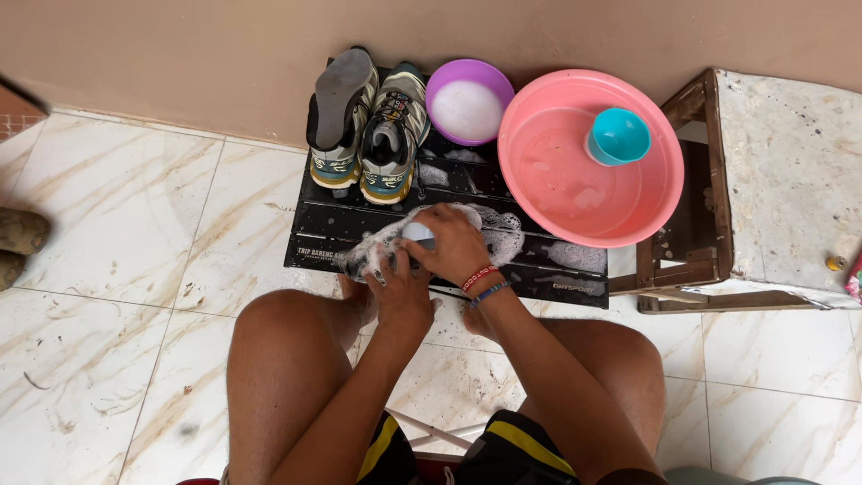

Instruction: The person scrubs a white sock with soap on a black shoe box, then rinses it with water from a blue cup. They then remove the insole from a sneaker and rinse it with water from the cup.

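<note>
Left hand clamps soapy cloth to steady it on black slatted rack | right hand grips pale brush, pressing down | shoes lean on wall, draining | pink basin near.

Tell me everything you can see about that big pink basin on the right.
The big round pink plastic basin sits tilted, one edge on the black slatted rack, the other toward the worn wooden stool. It holds shallow, slightly sudsy water, and a small teal plastic cup stands inside near its far rim. A purple bowl of foamy water sits right beside it. Neither hand touches it.
</note>
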